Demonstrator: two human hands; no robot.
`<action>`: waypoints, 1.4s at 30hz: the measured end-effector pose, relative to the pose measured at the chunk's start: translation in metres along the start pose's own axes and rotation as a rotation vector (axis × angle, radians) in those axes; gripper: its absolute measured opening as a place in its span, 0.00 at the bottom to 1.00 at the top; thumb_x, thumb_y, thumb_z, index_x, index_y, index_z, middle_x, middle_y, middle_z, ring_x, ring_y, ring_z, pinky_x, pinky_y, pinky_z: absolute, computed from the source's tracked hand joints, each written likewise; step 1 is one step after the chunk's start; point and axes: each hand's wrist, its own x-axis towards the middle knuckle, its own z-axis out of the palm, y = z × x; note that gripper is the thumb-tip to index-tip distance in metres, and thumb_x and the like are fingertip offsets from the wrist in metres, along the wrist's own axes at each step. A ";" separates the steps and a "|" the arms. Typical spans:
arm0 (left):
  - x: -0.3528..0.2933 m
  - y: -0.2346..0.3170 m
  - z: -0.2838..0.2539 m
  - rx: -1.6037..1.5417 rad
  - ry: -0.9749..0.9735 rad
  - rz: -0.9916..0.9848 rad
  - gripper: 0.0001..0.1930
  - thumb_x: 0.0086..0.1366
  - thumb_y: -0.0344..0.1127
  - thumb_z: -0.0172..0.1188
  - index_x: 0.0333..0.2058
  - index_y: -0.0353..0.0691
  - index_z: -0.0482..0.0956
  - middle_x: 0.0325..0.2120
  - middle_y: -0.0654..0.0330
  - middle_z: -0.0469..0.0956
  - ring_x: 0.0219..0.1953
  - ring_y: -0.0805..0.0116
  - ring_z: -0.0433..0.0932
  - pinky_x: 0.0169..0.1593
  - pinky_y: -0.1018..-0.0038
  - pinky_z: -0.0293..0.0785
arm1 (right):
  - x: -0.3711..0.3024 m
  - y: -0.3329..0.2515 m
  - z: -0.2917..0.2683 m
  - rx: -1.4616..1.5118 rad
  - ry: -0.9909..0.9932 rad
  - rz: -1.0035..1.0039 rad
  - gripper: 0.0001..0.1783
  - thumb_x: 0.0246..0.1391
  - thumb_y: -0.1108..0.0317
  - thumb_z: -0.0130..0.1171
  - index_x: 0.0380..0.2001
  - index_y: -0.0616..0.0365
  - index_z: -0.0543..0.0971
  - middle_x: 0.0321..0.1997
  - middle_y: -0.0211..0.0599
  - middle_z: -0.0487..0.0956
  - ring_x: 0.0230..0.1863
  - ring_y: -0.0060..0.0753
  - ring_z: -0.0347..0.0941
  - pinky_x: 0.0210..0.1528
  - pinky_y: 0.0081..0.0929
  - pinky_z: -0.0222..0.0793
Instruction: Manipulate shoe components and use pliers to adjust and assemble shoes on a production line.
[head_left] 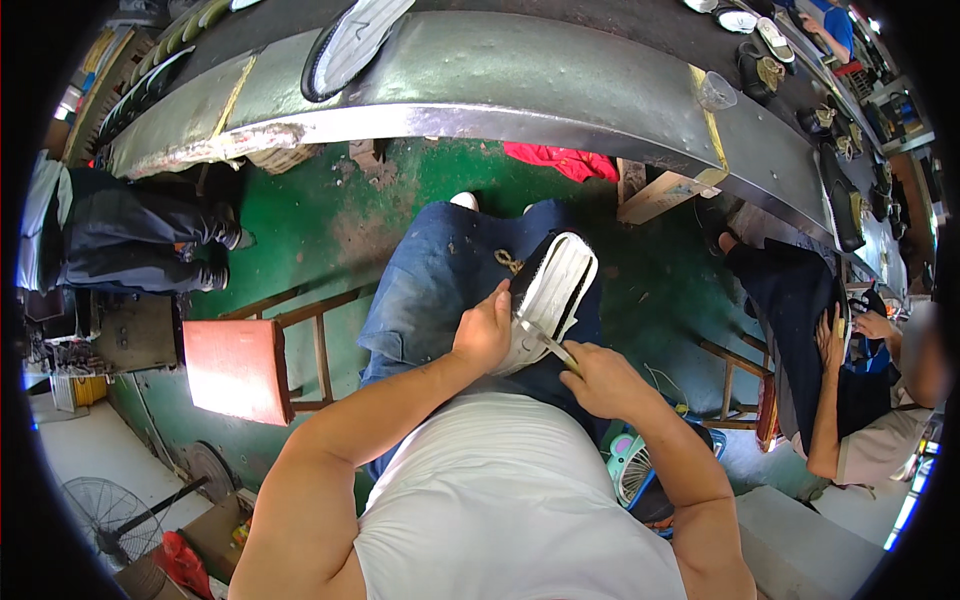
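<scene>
A shoe (556,282) rests over my lap with its pale underside up and a dark upper along its left side. My left hand (483,330) is closed around the near left part of this shoe. In my right hand (606,382) is a knife (543,341) with a flat metal blade and a yellowish handle. The blade lies against the near part of the shoe's underside, close to my left fingers. A beige lace loop (509,262) hangs at the shoe's left side. Under the shoe is a blue apron (425,265) over my legs.
A metal-edged workbench (480,75) runs across in front, with another upturned shoe (350,55) and a clear cup (716,92). An orange-topped stool (235,370) stands at left, a small fan (630,468) by my right side. Another person (880,420) sits at right; another's legs (140,240) show at left.
</scene>
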 end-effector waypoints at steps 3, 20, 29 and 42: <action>0.003 -0.007 0.002 0.081 -0.016 0.146 0.25 0.76 0.45 0.41 0.63 0.34 0.69 0.58 0.41 0.73 0.59 0.44 0.73 0.62 0.60 0.69 | 0.001 0.005 -0.006 -0.210 0.249 -0.084 0.22 0.53 0.73 0.61 0.49 0.71 0.68 0.44 0.57 0.75 0.49 0.59 0.74 0.48 0.46 0.74; 0.019 0.032 -0.017 0.712 -0.431 0.439 0.30 0.73 0.45 0.48 0.72 0.60 0.54 0.71 0.38 0.48 0.52 0.39 0.78 0.55 0.60 0.79 | 0.003 0.047 -0.049 0.443 -0.148 0.358 0.13 0.63 0.61 0.57 0.41 0.62 0.76 0.32 0.53 0.79 0.35 0.60 0.77 0.42 0.41 0.74; 0.019 0.072 -0.026 0.872 -0.622 0.354 0.32 0.72 0.52 0.49 0.72 0.67 0.52 0.69 0.30 0.46 0.40 0.34 0.82 0.46 0.56 0.82 | 0.045 0.062 -0.011 -0.003 0.369 0.081 0.19 0.67 0.55 0.49 0.41 0.64 0.73 0.35 0.59 0.80 0.38 0.66 0.77 0.42 0.53 0.72; -0.010 0.016 -0.026 0.079 -0.397 0.039 0.45 0.63 0.43 0.63 0.73 0.40 0.48 0.57 0.39 0.74 0.58 0.49 0.76 0.63 0.69 0.68 | 0.010 0.040 0.018 0.064 0.233 0.039 0.18 0.66 0.55 0.52 0.41 0.62 0.74 0.36 0.60 0.79 0.41 0.65 0.76 0.41 0.51 0.71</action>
